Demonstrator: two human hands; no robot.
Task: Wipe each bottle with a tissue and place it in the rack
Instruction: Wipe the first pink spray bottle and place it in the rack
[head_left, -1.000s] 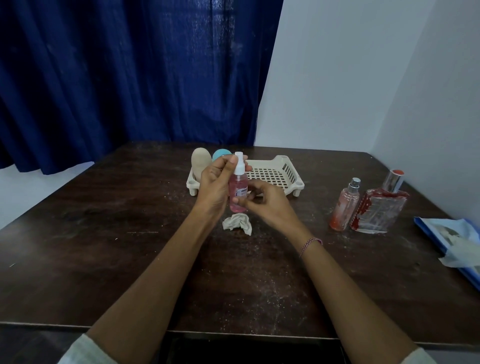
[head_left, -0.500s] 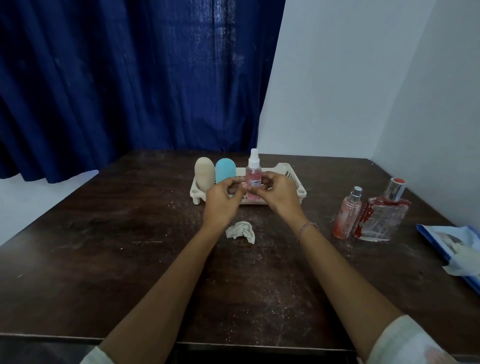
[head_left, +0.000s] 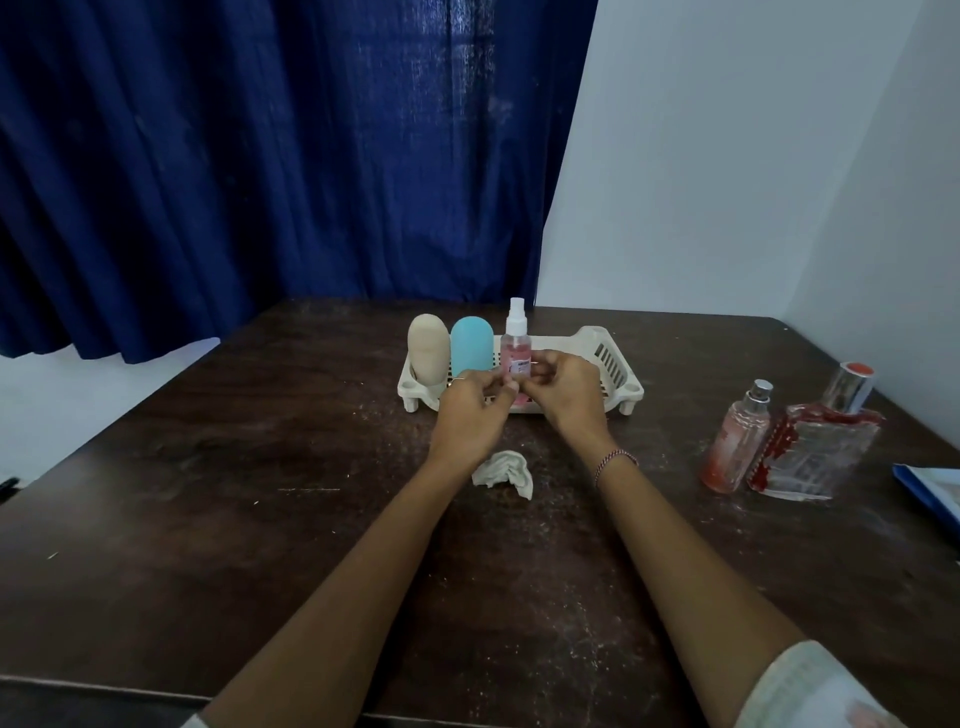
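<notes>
A white slotted rack (head_left: 615, 364) sits at the far middle of the dark wooden table (head_left: 260, 519). A beige bottle (head_left: 427, 349), a light blue bottle (head_left: 471, 345) and a small pink spray bottle (head_left: 516, 343) stand upright in it, side by side. My left hand (head_left: 470, 415) and my right hand (head_left: 566, 395) meet at the spray bottle's lower half, fingertips pinching it from both sides and hiding its base. A crumpled white tissue (head_left: 504, 473) lies on the table just below my hands, held by neither.
At the right stand a slim pink perfume bottle (head_left: 735, 441) and a square clear bottle with red marks and a silver cap (head_left: 815, 452), touching. A blue tissue pack (head_left: 935, 488) lies at the right edge. A blue curtain hangs behind; white walls close the right corner.
Both hands carried the pink spray bottle away from me, from above the tissue into the rack beside the blue bottle. It now stands upright there. The tissue has stayed on the table.
</notes>
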